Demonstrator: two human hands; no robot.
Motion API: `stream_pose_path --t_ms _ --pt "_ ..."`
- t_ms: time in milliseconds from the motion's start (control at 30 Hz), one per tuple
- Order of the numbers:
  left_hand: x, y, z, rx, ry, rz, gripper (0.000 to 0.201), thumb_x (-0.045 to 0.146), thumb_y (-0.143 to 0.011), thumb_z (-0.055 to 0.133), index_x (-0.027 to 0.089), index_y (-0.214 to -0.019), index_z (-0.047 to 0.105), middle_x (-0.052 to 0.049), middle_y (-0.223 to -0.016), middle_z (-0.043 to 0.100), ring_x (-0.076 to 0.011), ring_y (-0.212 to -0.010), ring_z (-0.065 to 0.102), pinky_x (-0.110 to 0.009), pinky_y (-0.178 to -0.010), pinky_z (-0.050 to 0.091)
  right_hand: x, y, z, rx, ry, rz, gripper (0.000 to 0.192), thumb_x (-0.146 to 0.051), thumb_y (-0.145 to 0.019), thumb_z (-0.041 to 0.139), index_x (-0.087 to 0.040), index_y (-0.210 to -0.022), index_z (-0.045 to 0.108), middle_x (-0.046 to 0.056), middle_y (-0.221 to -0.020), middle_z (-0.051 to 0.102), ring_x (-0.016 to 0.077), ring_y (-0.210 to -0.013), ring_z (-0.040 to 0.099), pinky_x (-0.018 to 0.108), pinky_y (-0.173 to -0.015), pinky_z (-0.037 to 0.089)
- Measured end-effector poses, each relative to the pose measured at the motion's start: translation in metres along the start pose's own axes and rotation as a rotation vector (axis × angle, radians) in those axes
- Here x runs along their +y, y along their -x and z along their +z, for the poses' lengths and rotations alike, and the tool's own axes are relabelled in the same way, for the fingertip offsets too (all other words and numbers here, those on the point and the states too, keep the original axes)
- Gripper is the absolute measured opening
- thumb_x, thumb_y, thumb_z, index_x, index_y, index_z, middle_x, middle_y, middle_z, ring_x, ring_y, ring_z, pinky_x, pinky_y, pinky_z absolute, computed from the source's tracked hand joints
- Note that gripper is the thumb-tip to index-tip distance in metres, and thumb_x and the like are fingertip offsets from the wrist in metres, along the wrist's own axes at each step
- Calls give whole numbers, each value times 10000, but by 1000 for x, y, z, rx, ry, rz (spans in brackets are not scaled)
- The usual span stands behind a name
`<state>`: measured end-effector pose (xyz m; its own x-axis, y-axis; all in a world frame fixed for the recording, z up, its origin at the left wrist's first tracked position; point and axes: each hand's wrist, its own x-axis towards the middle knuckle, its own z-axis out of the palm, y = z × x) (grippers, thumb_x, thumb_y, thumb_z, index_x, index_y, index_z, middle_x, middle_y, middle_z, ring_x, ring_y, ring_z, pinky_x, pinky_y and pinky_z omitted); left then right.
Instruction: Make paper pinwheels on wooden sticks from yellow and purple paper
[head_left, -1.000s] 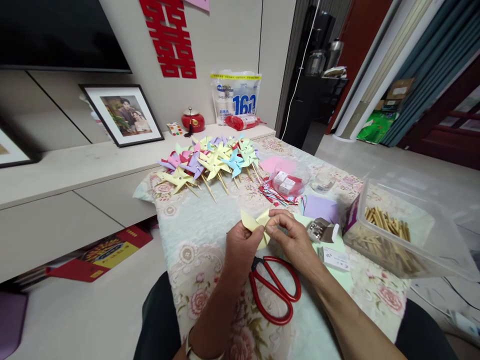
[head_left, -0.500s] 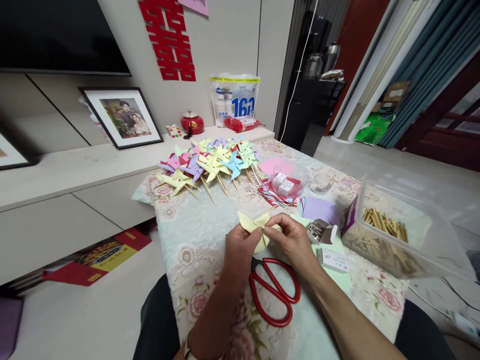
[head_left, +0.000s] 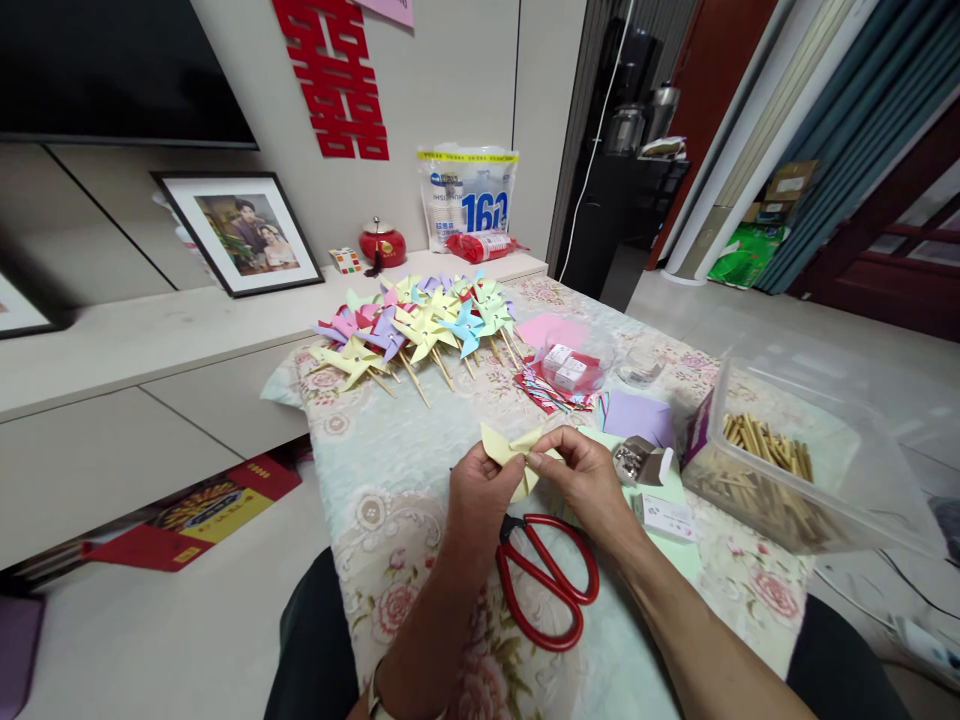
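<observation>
Between my hands is a pale yellow paper pinwheel (head_left: 526,486), its blades folded in toward the centre. My left hand (head_left: 480,492) grips it from the left, thumb near the middle. From the right, my right hand (head_left: 581,475) pinches the centre with thumb and index finger; anything small between those fingertips is hidden. Red-handled scissors (head_left: 551,580) lie just below my hands, their blades mostly covered. Beside my right hand, an opened small box of metal pins (head_left: 634,462) and a white box (head_left: 666,517) rest on light green paper (head_left: 679,562).
Finished pinwheels on sticks (head_left: 420,325) are heaped at the table's far left. A clear plastic bin (head_left: 780,500) of short wooden sticks stands at right. Purple paper (head_left: 637,418), striped strips (head_left: 551,392) and a clear round container (head_left: 577,365) lie behind my right hand.
Both hands stay on the yellow pinwheel with almost the same grip. The upper blade shifts slightly under the fingers, and the view moves a little.
</observation>
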<state>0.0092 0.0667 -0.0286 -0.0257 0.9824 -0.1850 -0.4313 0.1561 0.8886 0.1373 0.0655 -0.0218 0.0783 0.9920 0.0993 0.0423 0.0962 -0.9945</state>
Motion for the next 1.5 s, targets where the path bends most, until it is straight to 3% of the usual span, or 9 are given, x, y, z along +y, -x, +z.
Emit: stream_pose_path --t_ms 633,1200,1500 --pt "3 3 1 44 -52 -33 306 233 -598 803 114 -873 741 -49 -778 784 -179 -634 691 -260 -635 517 0 0 2 55 44 25 126 -300 -661 776 -202 -678 697 -10 -662 656 162 -643 548 281 -624 418" --pt "1 5 3 49 0 -26 349 244 -576 838 130 -891 740 -43 -782 784 -220 -725 727 -298 -714 550 2 0 4 75 50 -7 106 -291 -675 752 -210 -679 685 -11 -676 676 172 -662 577 297 -678 451" --pt "1 3 1 -7 35 -69 364 255 -588 830 105 -908 742 -53 -732 771 -176 -596 680 -251 -587 502 4 2 5 47 -56 44 233 -343 -693 788 -219 -799 620 6 -770 703 183 -688 616 278 -606 459"
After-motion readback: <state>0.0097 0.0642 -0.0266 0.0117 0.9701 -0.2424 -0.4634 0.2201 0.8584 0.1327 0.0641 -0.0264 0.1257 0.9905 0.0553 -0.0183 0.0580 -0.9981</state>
